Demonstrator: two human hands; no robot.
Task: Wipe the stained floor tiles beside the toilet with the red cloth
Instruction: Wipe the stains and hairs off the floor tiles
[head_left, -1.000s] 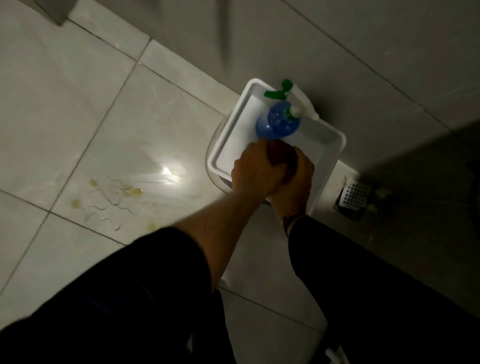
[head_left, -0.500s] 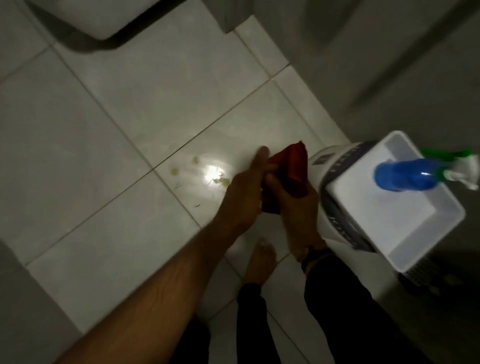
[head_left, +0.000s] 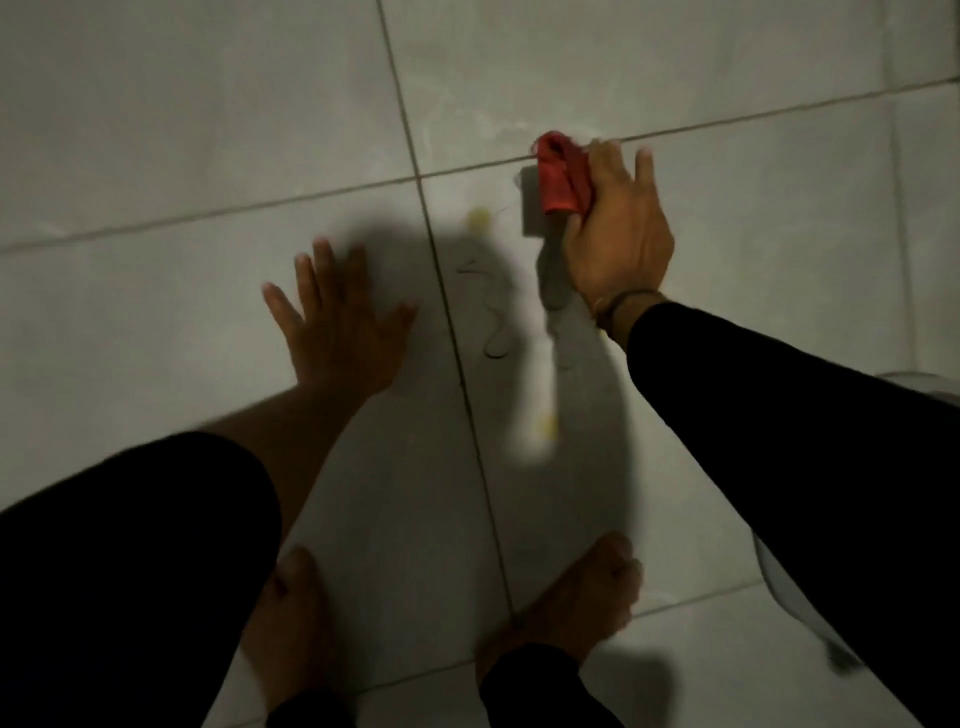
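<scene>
Two hands at work on the floor tiles (head_left: 208, 130): right hand (head_left: 618, 234) clamped on the red cloth (head_left: 561, 174), bunched and pressed at the grout line just beyond the stains; left hand (head_left: 337, 317) spread open and flat on the neighbouring tile, holding nothing, apparently propping the crouch.

Nearest yellow spot (head_left: 479, 217) just beside the cloth, toward the near-left; dark squiggly marks (head_left: 491, 312) a little nearer the feet; second yellow spot (head_left: 548, 426) nearer still, partly under glare. None touched by the cloth yet, by the look of it.

Best handled by drawing the cloth back toward the body in one firm pass, over the first spot, the squiggles, then the last spot. Worth flattening the bunch for more contact, and folding to a clean face before a second pass to avoid smearing. Extra pressure along the grout line (head_left: 457, 338), likely to trap residue.

Plenty of open tile ahead and to the left. Tighter on the right, with a pale curved fixture (head_left: 789, 597) at the frame edge, possibly the toilet base though hard to tell. Bare feet (head_left: 576, 597) close behind the last spot, so short strokes there.
</scene>
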